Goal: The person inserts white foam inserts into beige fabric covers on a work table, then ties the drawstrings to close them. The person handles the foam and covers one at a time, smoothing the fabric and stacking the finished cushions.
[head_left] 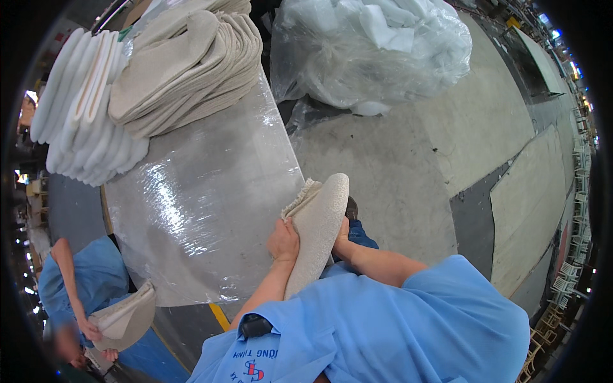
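A beige fabric-covered cushion (322, 223) stands on its edge in front of my body, its rounded end pointing away from me. My left hand (284, 241) is closed on its left side, where the loose cover bunches up with a frayed edge. My right hand (342, 237) grips the right side; its fingers are partly hidden behind the cushion. The lower end of the cushion rests near my blue shirt, beside the corner of a plastic-wrapped table (211, 210).
Beige fabric covers (179, 76) lie stacked at the table's far end, beside piled white foam pads (83, 108). A clear plastic bag of white padding (370, 57) sits beyond the table. At lower left, a co-worker in blue holds a similar cushion (128, 319). Flat boards (530, 210) cover the floor at right.
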A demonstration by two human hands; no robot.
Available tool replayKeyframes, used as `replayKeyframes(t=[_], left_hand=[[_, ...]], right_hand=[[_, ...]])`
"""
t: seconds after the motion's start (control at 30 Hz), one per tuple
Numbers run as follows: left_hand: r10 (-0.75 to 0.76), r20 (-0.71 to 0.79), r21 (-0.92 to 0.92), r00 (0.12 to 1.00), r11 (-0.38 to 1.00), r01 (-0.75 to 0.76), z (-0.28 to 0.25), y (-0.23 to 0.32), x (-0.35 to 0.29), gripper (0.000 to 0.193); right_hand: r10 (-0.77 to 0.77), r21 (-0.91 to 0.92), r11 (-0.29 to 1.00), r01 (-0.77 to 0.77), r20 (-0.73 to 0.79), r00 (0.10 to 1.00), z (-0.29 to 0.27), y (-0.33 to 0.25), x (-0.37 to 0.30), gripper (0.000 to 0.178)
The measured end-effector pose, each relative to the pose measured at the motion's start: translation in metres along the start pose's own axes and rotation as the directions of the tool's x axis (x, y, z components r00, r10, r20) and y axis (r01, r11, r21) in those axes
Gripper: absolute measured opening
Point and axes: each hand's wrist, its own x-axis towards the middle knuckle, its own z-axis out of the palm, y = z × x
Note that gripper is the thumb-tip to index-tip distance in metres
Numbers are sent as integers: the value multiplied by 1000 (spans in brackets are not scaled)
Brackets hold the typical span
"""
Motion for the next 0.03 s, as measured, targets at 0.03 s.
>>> replayKeyframes(t=[0.03], left_hand=[[6,-17,-5,1000,1000,-6,-1,3,3,42]], right_hand=[[-17,6,1000,17,6,1000,1,-5,5,75]])
